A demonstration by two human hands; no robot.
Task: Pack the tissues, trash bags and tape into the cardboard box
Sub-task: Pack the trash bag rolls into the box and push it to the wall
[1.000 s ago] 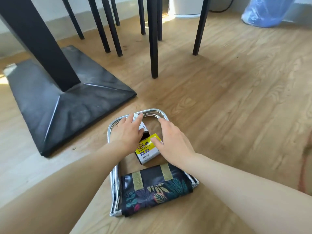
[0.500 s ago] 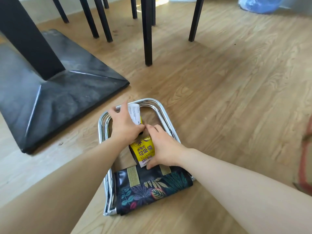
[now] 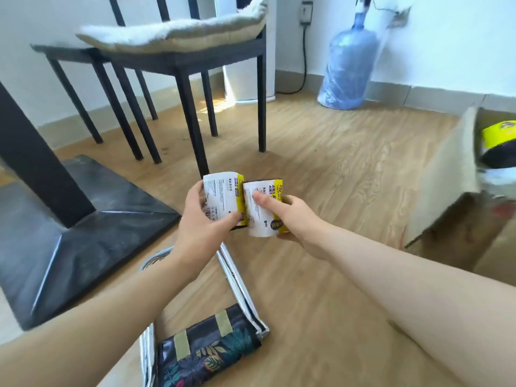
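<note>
Two rolls of trash bags with white, yellow and purple labels are held up side by side above the floor. My left hand (image 3: 201,222) grips the left trash bag roll (image 3: 220,196). My right hand (image 3: 290,216) grips the right trash bag roll (image 3: 264,219), thumb across its label. The cardboard box (image 3: 446,169) stands open at the right edge, a flap raised toward me. Inside it lies a yellow and black roll (image 3: 499,143) on something white.
A folded metal stool (image 3: 206,342) with a leaf-print seat lies on the wooden floor below my arms. A black table base (image 3: 69,236) sits to the left, black chairs (image 3: 178,65) with a cushion behind, and a wrapped blue water jug (image 3: 349,65) against the wall.
Both hands closed on the trash bag rolls lying in the stool frame and lifted them up off the floor. The view has tilted up and right, and the box has come into sight.
</note>
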